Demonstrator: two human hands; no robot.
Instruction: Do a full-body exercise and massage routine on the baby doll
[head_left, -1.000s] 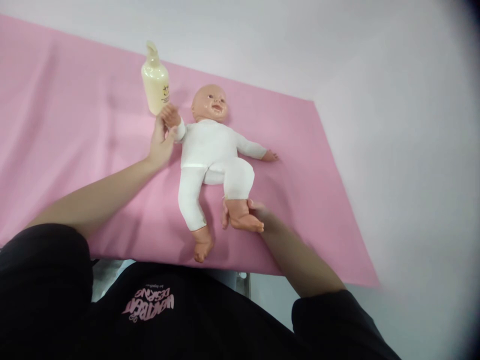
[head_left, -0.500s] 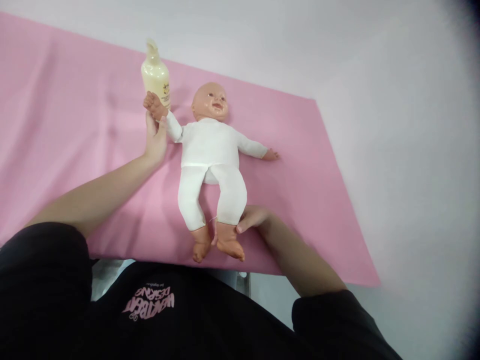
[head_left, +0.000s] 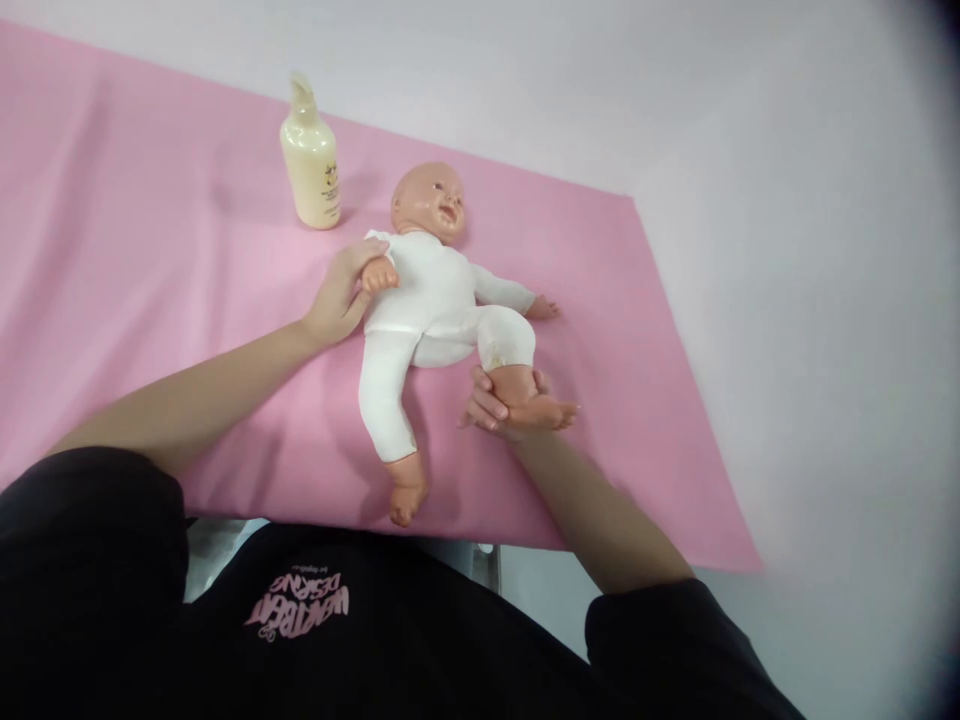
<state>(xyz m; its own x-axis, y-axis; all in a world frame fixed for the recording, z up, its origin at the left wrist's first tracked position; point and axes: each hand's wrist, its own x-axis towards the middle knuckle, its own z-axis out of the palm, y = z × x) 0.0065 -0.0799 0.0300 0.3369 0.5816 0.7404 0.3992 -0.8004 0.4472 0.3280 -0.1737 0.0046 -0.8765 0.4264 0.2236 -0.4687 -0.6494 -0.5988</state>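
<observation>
Head view is showing the doll (head_left: 427,290) lying lengthwise away from the person, between both hands: left hand (head_left: 341,300) is grasping its wrist, right hand (head_left: 499,410) is cupping its bent-up foot, bottle (head_left: 309,160) beyond the left hand.

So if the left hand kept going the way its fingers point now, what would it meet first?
The left hand already holds the doll's arm folded against the doll's chest. Pushing further that way, it would likely press straight into the chest; nothing else seems to lie in that line.
</observation>
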